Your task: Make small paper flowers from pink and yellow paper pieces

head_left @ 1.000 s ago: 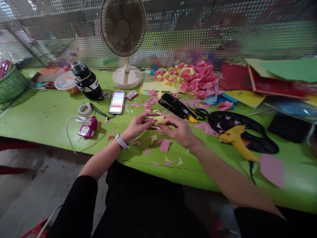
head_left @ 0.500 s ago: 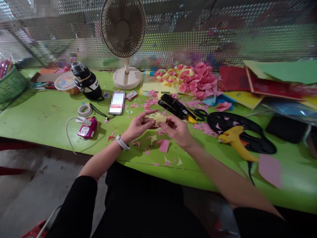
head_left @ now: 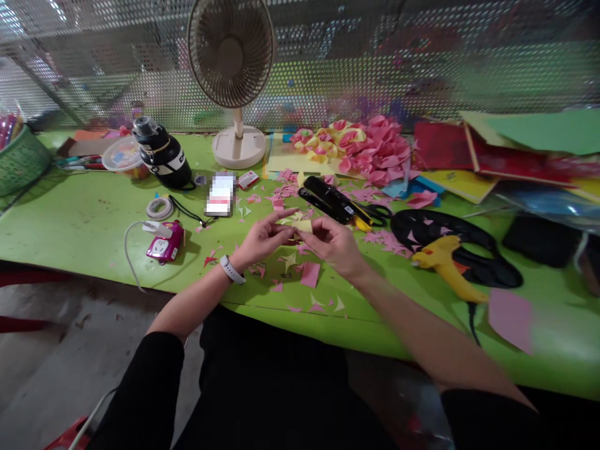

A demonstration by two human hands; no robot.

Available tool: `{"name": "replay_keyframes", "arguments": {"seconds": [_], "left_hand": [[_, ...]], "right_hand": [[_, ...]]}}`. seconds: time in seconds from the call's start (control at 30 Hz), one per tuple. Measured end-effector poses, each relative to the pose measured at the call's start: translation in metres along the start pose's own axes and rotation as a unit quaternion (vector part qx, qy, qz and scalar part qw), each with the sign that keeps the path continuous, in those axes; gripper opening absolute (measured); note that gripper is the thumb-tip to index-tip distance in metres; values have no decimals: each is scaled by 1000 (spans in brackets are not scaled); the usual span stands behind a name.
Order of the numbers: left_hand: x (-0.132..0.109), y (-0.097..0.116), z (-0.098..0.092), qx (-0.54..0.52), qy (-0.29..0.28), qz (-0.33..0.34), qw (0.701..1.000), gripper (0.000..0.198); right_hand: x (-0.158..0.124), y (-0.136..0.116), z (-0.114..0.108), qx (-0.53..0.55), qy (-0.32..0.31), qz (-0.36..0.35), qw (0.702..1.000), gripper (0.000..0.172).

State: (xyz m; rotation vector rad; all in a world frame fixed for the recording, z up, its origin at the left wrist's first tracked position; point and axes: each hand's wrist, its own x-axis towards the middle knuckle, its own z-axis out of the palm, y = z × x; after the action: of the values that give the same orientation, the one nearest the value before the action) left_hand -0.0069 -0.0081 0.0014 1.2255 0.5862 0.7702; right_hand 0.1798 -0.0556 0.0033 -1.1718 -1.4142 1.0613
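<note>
My left hand (head_left: 263, 240), with a pale band at the wrist, pinches the left side of a small yellow paper (head_left: 304, 225). Thumb and fingers of my right hand (head_left: 334, 245) close on the paper's right side, so both hands meet at it. Just below lie a pink paper rectangle (head_left: 310, 274) and small pink and yellow scraps. Beyond my right hand rests a black stapler (head_left: 327, 199), beside black-handled scissors (head_left: 379, 215).
A fan (head_left: 239, 147), a black bottle (head_left: 164, 153) and a phone (head_left: 220, 194) stand or lie behind. Folded pink and yellow paper flowers (head_left: 379, 150) are heaped at the back. A yellow glue gun (head_left: 445, 265) lies right; a purple socket block (head_left: 165, 242) sits left.
The yellow paper has turned slightly between my fingers, and my right fingertips have shifted a little lower on it. The view has moved very slightly.
</note>
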Motion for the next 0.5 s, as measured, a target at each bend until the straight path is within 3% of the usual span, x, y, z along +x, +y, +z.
{"name": "replay_keyframes", "arguments": {"seconds": [0.23,0.4,0.5], "left_hand": [[0,0,-2,25,-9,-1,1000,60],[-1,1,-2,30,-16,21,999,61],[-2,3,-1,33,-27,9,999,62]], "right_hand": [[0,0,-1,-15,-9,2,1000,30],[1,-3,-6,-14,62,-12,998,31],[3,-5,-9,-40,7,16,999,36]]}}
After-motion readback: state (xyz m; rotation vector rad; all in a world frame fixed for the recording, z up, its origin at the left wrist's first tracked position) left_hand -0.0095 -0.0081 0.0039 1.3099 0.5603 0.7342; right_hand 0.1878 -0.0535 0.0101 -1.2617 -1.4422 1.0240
